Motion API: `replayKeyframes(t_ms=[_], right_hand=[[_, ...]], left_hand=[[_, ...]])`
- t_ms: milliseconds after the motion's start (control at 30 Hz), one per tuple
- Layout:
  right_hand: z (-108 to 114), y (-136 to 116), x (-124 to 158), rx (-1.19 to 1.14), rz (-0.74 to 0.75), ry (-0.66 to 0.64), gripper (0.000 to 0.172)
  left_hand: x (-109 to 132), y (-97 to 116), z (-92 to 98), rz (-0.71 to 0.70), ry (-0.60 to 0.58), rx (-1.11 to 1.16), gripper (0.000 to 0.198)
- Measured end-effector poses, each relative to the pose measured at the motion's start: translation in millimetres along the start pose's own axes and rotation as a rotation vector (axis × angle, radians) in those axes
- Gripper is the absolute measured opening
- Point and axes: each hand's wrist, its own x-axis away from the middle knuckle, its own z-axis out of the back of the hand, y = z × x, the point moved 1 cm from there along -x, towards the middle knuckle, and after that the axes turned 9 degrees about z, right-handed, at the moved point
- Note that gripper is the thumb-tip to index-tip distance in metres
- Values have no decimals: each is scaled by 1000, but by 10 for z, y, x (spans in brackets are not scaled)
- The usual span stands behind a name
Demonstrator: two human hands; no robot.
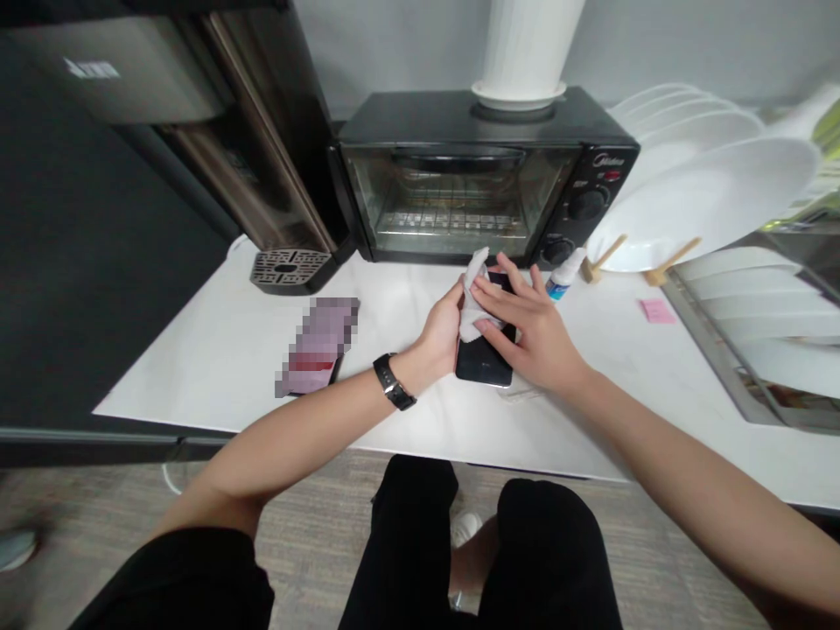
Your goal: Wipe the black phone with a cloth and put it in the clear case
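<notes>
A black smartphone (484, 363) lies at the middle of the white counter, its lower part showing. My left hand (441, 332) grips its left edge, with the fingers mostly hidden. On the phone's upper part is a crumpled white cloth (473, 317). My right hand (539, 331) presses this cloth against the phone with its thumb and nearer fingers, while the other fingers stick out. Just beyond the right hand stands a small white bottle (564, 275) with a blue label. Something clear and flat (521, 390) shows partly under my right wrist.
Behind the phone stands a black toaster oven (472, 254) with a white pot (531, 52) on top. A drink machine (289, 267) and a pixelated phone-shaped object (318, 346) are on the left. At right are white plates (722, 192), a pink note (656, 311) and a sunken dish rack (722, 367).
</notes>
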Motion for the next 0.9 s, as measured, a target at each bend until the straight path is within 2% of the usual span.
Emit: replayKeyframes(t_ms=[100, 167, 233, 333, 433, 533, 600, 667, 733, 833, 900], right_hand=[[-9, -93, -2, -86, 70, -100, 44], [-12, -130, -8, -101, 85, -148, 42], [0, -108, -17, -60, 52, -101, 41], [51, 24, -30, 27, -70, 63, 40], [132, 119, -50, 11, -205, 222, 38], [248, 54, -84, -53, -305, 344, 41], [355, -55, -93, -81, -292, 358, 41], [472, -161, -50, -125, -253, 328, 31], [570, -232, 72, -185, -260, 248, 30], [629, -289, 377, -233, -384, 70, 31], [617, -331, 598, -190, -494, 1, 28]], left_hand=[[-18, 225, 40, -49, -32, 3, 48], [-15, 391, 45, -187, -64, 30, 53], [14, 469, 40, -240, -77, -13, 54], [129, 384, 84, -132, -10, -151, 50], [351, 213, 216, -100, 31, -198, 42], [613, 93, 352, -101, 79, -247, 39], [748, 49, 408, -103, 116, -286, 35], [820, 23, 433, -121, 130, -326, 43], [825, 9, 433, -142, 116, -363, 54], [720, -2, 395, -158, 116, -437, 52], [598, -17, 346, -176, 148, -484, 53]])
